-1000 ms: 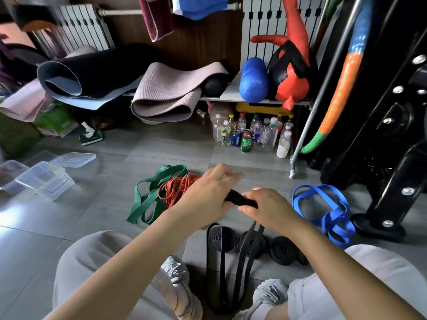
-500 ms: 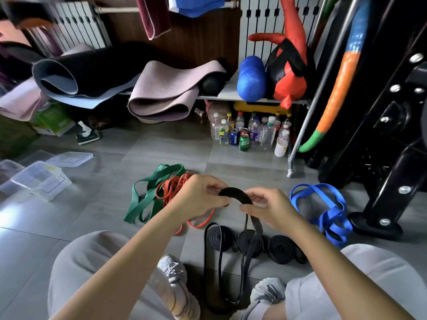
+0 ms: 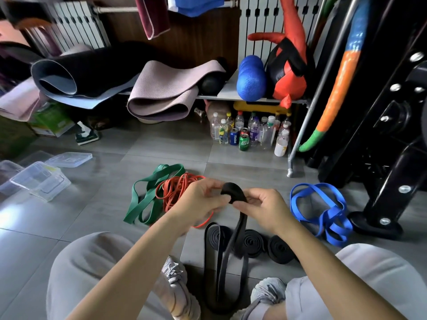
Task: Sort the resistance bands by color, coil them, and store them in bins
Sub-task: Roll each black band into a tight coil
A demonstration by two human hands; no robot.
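My left hand [image 3: 201, 199] and my right hand [image 3: 265, 210] both pinch a black resistance band [image 3: 233, 192], its top end wound into a small roll between my fingers. The rest of that band hangs down to the floor between my shoes. Three coiled black bands [image 3: 253, 242] lie on the tile just below my hands. A green band [image 3: 150, 192] and a tangle of orange bands [image 3: 176, 188] lie loose to the left. A blue band [image 3: 323, 213] is heaped on the right. Clear plastic bins [image 3: 39, 181] stand at far left.
A loose clear lid [image 3: 69, 159] lies by the bins. Bottles and cans [image 3: 249, 132] crowd under a low shelf holding rolled mats [image 3: 159, 95] and a blue roller [image 3: 251, 82]. A black machine frame [image 3: 390, 158] and its foot stand at right. My knees frame the bottom.
The black band's end has gone from a flat strip, to an open loop, to a tighter roll between my fingers. My hands stayed close together above the coiled bands.
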